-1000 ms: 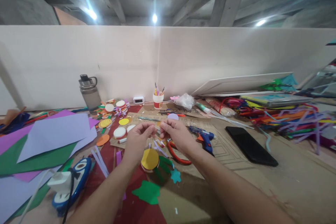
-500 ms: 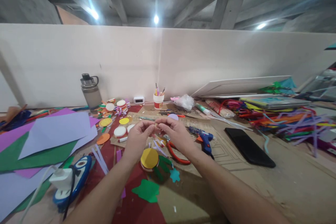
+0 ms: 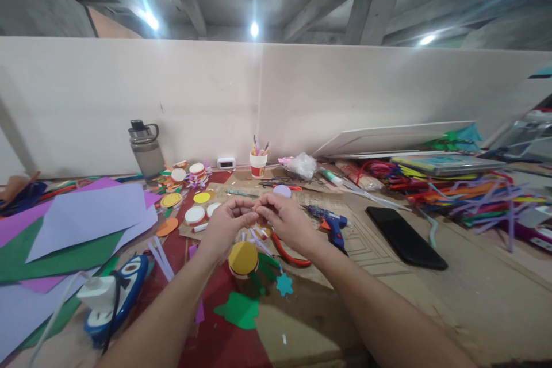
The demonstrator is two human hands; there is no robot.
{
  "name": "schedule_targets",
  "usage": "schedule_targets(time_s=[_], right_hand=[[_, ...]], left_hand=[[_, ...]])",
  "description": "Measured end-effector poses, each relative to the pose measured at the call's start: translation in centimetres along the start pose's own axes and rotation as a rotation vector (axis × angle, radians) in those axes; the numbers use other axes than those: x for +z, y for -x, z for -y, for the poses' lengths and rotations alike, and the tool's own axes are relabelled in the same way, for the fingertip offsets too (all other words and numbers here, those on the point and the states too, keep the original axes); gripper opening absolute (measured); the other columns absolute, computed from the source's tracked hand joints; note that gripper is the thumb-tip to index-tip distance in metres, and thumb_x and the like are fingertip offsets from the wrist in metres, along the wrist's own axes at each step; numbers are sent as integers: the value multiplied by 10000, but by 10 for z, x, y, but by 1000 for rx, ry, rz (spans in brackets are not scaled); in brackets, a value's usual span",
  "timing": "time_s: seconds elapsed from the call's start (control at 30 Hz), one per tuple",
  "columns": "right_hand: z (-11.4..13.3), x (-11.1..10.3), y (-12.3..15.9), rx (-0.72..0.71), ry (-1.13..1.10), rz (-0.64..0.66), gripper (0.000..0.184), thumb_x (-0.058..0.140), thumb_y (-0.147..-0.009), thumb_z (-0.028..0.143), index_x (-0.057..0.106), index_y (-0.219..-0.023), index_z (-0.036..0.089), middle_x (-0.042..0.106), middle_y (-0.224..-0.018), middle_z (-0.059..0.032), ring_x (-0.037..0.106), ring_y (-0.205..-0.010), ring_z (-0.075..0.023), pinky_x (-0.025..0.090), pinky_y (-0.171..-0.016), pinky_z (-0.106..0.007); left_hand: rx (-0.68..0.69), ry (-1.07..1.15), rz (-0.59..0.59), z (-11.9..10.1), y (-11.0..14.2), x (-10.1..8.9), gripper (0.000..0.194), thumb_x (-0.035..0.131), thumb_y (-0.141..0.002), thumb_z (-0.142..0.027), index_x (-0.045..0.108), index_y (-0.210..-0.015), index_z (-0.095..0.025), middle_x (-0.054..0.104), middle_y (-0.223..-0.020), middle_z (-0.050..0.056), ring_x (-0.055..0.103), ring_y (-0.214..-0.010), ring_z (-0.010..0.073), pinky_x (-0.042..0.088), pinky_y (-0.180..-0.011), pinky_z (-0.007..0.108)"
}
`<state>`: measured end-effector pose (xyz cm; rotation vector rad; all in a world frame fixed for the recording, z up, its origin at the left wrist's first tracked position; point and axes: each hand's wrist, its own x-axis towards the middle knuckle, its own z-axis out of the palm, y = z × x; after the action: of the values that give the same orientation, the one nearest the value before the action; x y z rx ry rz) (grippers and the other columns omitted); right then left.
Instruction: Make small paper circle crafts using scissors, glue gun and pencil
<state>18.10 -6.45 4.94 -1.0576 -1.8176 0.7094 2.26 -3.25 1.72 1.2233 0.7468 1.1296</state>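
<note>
Lavender and green paper sheets (image 3: 86,221) lie beside a blue-and-white power strip (image 3: 114,305). At center, the left hand (image 3: 228,223) curls above a yellow-topped round piece (image 3: 244,257), its fingertips meeting those of the right hand (image 3: 285,221); whether either grips anything cannot be told. Right: a red-handled tool (image 3: 297,262), glue gun (image 3: 336,231) and phone (image 3: 405,237).

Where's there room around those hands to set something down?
Widest: brown cardboard below the phone, beside the right forearm. Smaller: between that forearm and the green cutout, near a white scrap. Crowded: around the left hand and right hand, among yellow disc, red handles and glue gun.
</note>
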Motion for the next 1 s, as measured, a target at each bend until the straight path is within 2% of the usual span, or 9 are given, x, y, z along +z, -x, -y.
schedule_targets(time_s=[0.1,0.23,0.33,0.43,0.5,0.6,0.7,0.9,1.0], right_hand=[[2,4,2,-10,94,-27,183,446,-915,208,498,-740,194,532,-716,12,477,-681,-129,351,-638,-254],[-1,8,2,66,26,-52,218,384,-947,243,455,-744,206,505,-673,22,468,-626,-130,350,-595,-254],[-6,6,-1,124,-65,-62,220,382,-947,252,438,-738,213,513,-631,30,486,-585,-129,369,-571,-251],[-11,2,-3,148,-81,-84,275,383,-950,290,459,-699,210,509,-586,27,491,-556,-128,373,-554,-249],[-11,1,-3,143,-75,-92,284,406,-942,306,498,-694,201,500,-579,26,481,-547,-123,371,-540,-244],[-5,2,-1,119,-124,-55,141,475,-895,255,583,-834,188,542,-665,24,503,-580,-115,395,-539,-230],[1,3,-1,112,-169,1,134,492,-871,222,611,-920,186,584,-742,14,530,-612,-108,431,-580,-234],[3,-2,-1,76,-101,36,158,494,-875,224,581,-752,176,544,-648,24,492,-583,-104,389,-566,-230],[2,-3,0,22,-11,53,165,497,-890,245,572,-758,179,553,-660,20,484,-603,-107,373,-577,-231]], left_hand=[[16,-4,4,0,0,1,300,818,-613,-231,668,-861,-150,710,-764,24,643,-674,127,491,-668,245],[43,-26,1,-1,0,2,297,817,-620,-239,662,-861,-160,698,-742,8,633,-669,122,486,-671,245],[50,-45,-44,-1,-1,0,298,825,-608,-243,664,-848,-169,682,-718,-6,612,-654,118,467,-648,237],[104,-105,-112,-1,-3,-3,212,795,-652,-290,680,-773,-159,645,-649,-14,551,-589,95,424,-591,219],[136,-139,-146,-2,-4,-5,194,786,-664,-308,683,-721,-153,632,-628,-13,528,-578,89,409,-580,215],[147,-169,-149,-5,-3,-6,193,797,-650,-299,686,-720,-157,651,-663,-9,543,-600,94,419,-594,218],[151,-194,-122,-7,-1,-5,188,797,-651,-286,668,-712,-162,650,-663,-13,566,-609,102,433,-607,224],[153,-210,-75,-6,-1,-5,245,817,-613,-287,647,-742,-168,669,-735,-3,610,-684,125,475,-673,249],[144,-231,-72,-7,-1,-5,275,824,-591,-305,642,-743,-166,664,-738,1,611,-692,136,485,-685,266]])
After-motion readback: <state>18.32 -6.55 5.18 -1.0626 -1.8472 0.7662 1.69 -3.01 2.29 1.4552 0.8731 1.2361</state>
